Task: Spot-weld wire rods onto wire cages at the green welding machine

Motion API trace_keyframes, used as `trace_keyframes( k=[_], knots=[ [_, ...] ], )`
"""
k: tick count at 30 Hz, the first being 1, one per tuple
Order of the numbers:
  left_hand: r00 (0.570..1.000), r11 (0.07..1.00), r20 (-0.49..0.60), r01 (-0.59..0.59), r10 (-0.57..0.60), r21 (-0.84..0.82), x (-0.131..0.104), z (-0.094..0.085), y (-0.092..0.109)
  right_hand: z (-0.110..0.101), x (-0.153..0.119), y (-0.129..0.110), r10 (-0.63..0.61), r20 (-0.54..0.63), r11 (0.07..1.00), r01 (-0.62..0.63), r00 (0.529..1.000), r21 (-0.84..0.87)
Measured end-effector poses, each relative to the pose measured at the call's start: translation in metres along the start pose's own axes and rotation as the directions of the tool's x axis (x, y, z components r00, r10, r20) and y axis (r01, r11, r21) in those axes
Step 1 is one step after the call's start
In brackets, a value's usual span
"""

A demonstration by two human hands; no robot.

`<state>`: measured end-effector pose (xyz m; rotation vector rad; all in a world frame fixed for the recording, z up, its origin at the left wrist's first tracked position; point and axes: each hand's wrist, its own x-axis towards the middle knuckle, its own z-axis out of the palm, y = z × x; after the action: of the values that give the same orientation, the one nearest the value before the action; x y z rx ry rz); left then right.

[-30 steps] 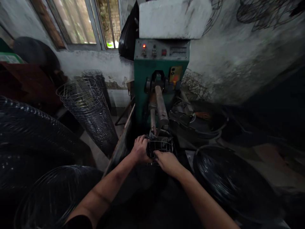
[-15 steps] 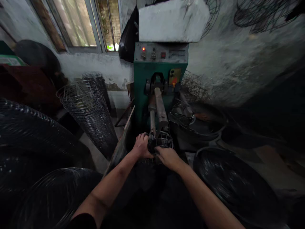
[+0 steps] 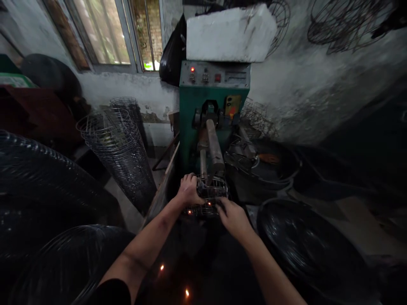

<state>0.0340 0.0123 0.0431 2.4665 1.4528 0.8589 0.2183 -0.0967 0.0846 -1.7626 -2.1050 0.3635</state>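
A small round wire basket sits under the electrode arms of a green spot welder. My left hand is closed around the basket's left side, its thumb toward the front. At the front right, my right hand has its fingers curled in against the wire; the exact spot they pinch is dark and partly hidden. Glowing sparks show at the basket's front wires, and others fly lower down, in front of my body. A red lamp is lit on the welder's panel.
Stacked wire baskets stand on the left, near large dark wire bundles. To the right are a dark round pan and a coil of shiny wire rings. A white foam block rests on the welder.
Sparks have appeared at the basket and below it. My right hand has shifted slightly right and down along the basket's front. The left hand keeps its hold.
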Motion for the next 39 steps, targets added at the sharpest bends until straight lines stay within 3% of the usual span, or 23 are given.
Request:
trace_keyframes(
  k=[5, 11, 18, 25, 29, 34, 37, 39],
  knots=[
    [1.0, 1.0, -0.009, 0.013, -0.013, -0.023, 0.008, 0.001, -0.002, 0.019, -0.009, 0.019, 0.012, -0.066, 0.999, -0.008, 0.998, 0.05],
    [0.999, 0.999, 0.028, 0.044, -0.043, -0.009, 0.016, -0.001, -0.004, 0.026, -0.017, 0.025, 0.026, -0.056, 0.998, -0.023, 0.998, 0.057],
    [0.997, 0.997, 0.002, 0.077, -0.078, 0.014, 0.035, -0.002, -0.013, 0.026, -0.022, 0.025, 0.131, 0.105, 0.991, -0.133, 0.986, 0.006],
    [0.995, 0.994, 0.005, 0.104, -0.104, 0.021, 0.037, -0.003, -0.008, 0.042, -0.026, 0.027, 0.143, 0.061, 0.978, -0.15, 0.988, 0.147],
    [0.994, 0.992, 0.044, 0.106, -0.103, -0.064, 0.031, -0.009, -0.013, 0.043, -0.028, 0.03, 0.134, 0.028, 0.947, -0.136, 0.991, 0.291],
    [0.982, 0.967, 0.103, 0.174, -0.157, -0.187, -0.007, -0.01, -0.051, 0.033, -0.037, 0.044, 0.187, 0.025, 0.821, -0.171, 0.982, 0.545],
    [0.965, 0.932, 0.175, 0.239, -0.196, -0.274, -0.026, -0.001, -0.07, 0.032, -0.036, 0.041, 0.255, 0.133, 0.656, -0.272, 0.958, 0.704],
    [0.971, 0.918, 0.144, 0.23, -0.192, -0.324, -0.031, 0.004, -0.074, 0.033, -0.033, 0.031, 0.287, 0.208, 0.542, -0.337, 0.935, 0.77]
  ],
)
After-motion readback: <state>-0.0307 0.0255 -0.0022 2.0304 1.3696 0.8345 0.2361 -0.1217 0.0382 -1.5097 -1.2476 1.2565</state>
